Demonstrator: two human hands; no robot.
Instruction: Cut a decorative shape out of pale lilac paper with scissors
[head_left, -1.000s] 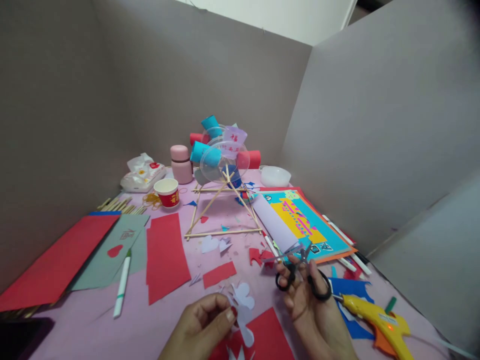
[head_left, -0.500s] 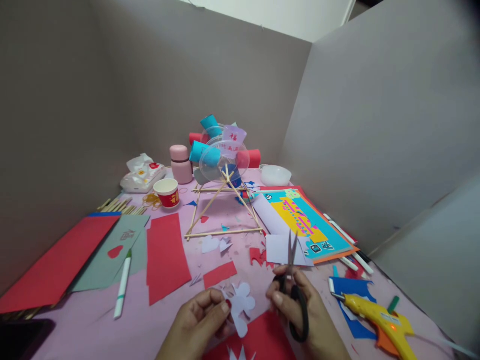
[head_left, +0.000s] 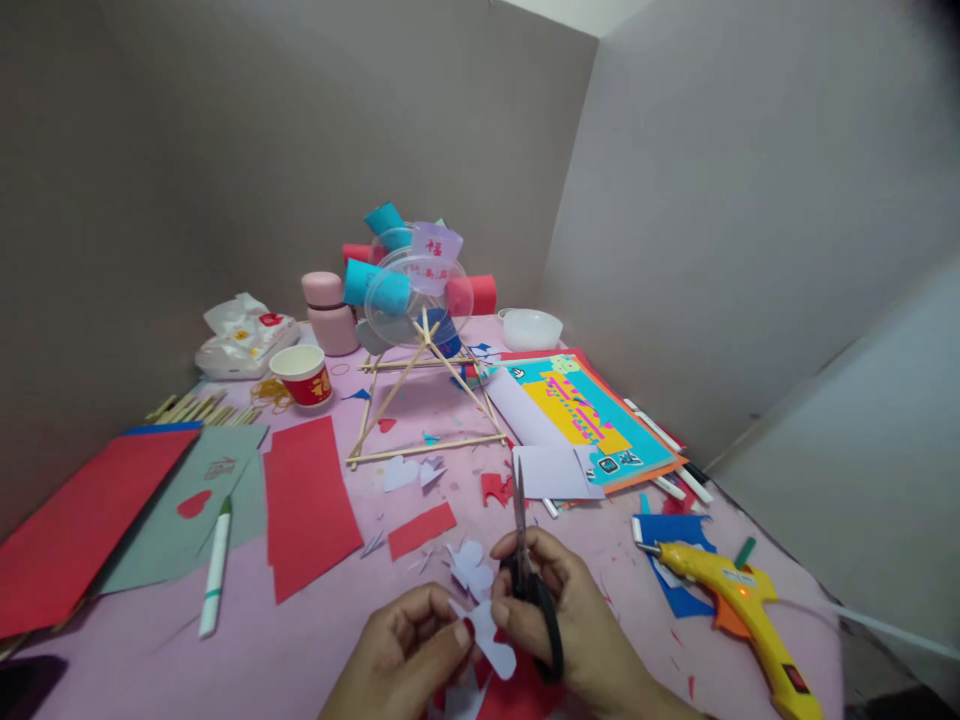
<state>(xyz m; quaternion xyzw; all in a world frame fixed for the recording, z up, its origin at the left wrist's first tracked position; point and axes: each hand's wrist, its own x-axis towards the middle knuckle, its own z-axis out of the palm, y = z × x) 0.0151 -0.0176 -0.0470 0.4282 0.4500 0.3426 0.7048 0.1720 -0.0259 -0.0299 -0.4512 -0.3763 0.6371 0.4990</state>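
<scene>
My left hand (head_left: 420, 640) pinches a pale lavender paper cutout (head_left: 493, 645) with rounded lobes between thumb and fingers. In my right hand (head_left: 555, 610) are black-handled scissors (head_left: 520, 500), blades pointing away from me and nearly together. Just beyond my left fingertips is another rounded lavender paper piece (head_left: 471, 568); whether it still joins the held cutout I cannot tell. Red paper (head_left: 525, 690) lies below both hands, partly covered by them. Ahead stands a wooden-stick frame (head_left: 427, 445) carrying a wheel of clear plastic discs (head_left: 420, 300) with coloured paper cups.
At right lies a yellow glue gun (head_left: 739, 590) by blue paper scraps (head_left: 690, 600). Left are red sheets (head_left: 311, 510), a grey-green sheet (head_left: 232, 520) and a white marker (head_left: 216, 570). Behind are a paper cup (head_left: 304, 380), a pink flask (head_left: 330, 320) and a plastic bowl (head_left: 532, 328).
The scissor blades have come closer together, and my hands are nearer each other. The lavender cutout now appears as two parts. The whole view has shifted slightly.
</scene>
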